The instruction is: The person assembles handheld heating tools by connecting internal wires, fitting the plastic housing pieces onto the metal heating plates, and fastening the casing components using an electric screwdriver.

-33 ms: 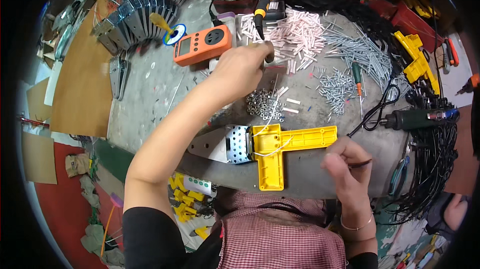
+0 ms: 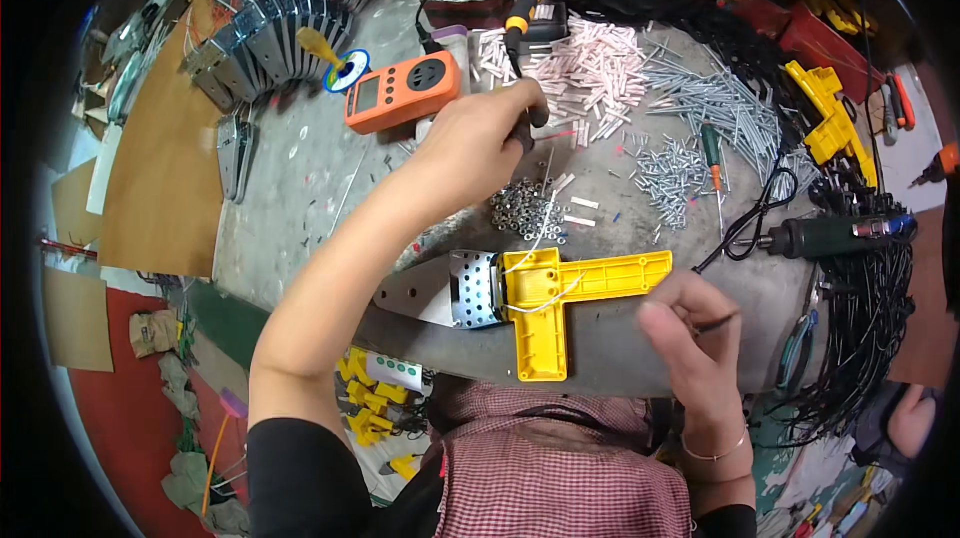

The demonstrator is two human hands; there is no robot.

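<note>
My left hand (image 2: 478,143) reaches over the middle of the bench, fingers curled together at the tip of a black-and-yellow soldering iron (image 2: 522,13). Something dark shows at its fingertips, too hidden to name; a thin red piece (image 2: 555,135) sticks out beside them. My right hand (image 2: 695,333) is raised near the bench's front edge, thumb and fingers pinching a thin dark cord-like piece (image 2: 714,325). Between my hands lies an open yellow plastic housing (image 2: 541,338), its hollow side up. White wires (image 2: 548,308) cross it, and a perforated metal plate (image 2: 475,288) adjoins its left end.
An orange meter (image 2: 403,91) and a solder spool (image 2: 347,71) stand at left. Beyond my left hand are white sleeves (image 2: 600,68), nuts (image 2: 525,210), screws (image 2: 672,178) and long bolts (image 2: 725,98). A screwdriver (image 2: 711,153), power driver (image 2: 835,237) and pliers (image 2: 797,350) lie right.
My left fingers have shifted slightly, and more of the dark thing and the red piece shows beside them. My right hand has moved a little left. The yellow housing stays in place.
</note>
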